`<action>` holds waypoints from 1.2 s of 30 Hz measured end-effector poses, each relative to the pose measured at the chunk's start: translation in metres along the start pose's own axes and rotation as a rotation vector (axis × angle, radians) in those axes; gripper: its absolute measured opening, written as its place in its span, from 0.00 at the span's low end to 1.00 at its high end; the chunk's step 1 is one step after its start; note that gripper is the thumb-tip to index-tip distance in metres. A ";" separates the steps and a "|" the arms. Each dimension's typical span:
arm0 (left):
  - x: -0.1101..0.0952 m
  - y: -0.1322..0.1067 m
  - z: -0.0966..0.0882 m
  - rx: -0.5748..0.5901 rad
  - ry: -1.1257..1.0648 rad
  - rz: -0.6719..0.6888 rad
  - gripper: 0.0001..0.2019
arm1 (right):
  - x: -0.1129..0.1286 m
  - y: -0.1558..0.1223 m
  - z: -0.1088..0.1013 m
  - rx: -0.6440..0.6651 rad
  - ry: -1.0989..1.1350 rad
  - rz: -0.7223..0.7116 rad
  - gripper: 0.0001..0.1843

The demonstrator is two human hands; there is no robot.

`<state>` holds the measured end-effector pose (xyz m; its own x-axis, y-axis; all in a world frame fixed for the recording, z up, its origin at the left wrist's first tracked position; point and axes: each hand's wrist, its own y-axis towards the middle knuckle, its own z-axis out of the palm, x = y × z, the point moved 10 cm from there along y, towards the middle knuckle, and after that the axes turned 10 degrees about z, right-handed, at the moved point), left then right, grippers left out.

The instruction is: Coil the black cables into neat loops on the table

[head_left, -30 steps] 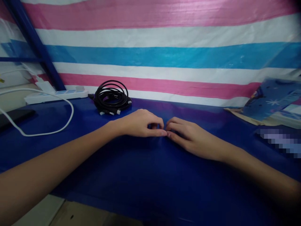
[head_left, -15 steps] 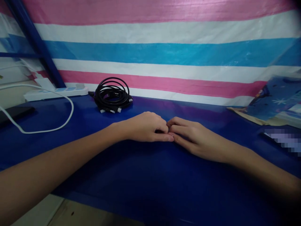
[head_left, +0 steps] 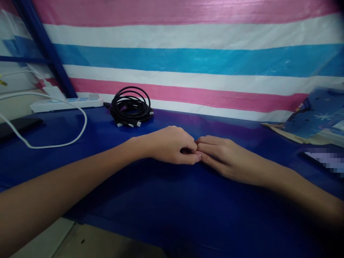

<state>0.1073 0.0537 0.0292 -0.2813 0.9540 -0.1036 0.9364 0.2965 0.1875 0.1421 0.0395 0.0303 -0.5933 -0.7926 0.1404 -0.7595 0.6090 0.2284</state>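
Nearest, along the bottom of the frame, 2 bare forearms lie on the blue table cover (head_left: 166, 200). At centre frame the left hand (head_left: 172, 145) is curled into a loose fist with its fingers folded under. The right hand (head_left: 223, 157) lies low with its fingers stretched out straight, their tips touching the left's knuckles and thumb. Neither visibly holds anything; whether something tiny sits where they meet, I cannot tell.

Beyond them, up and left of centre and well apart from both hands, the coil of black cables (head_left: 130, 106) rests on the cover, with several plugs poking out at its front. Further left run a white cable (head_left: 57, 144) and a white power strip (head_left: 67, 104). A striped tarp (head_left: 188, 57) closes the back.

In my judgement the cover looks slick and loose, so forearms dragging on it could ruck it and shift the coil. A careless sweep to the left could snag the white cable's loop.
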 end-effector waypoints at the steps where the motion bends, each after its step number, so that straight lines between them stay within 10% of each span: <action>1: 0.000 0.000 0.000 -0.002 0.004 0.002 0.20 | 0.000 0.000 0.000 0.003 -0.004 0.002 0.18; 36: -0.004 0.002 0.002 0.029 0.059 0.012 0.19 | 0.005 0.000 0.000 -0.022 -0.066 -0.008 0.20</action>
<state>0.1105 0.0503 0.0285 -0.2815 0.9586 -0.0436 0.9451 0.2849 0.1602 0.1395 0.0356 0.0307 -0.6044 -0.7932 0.0751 -0.7586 0.6017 0.2501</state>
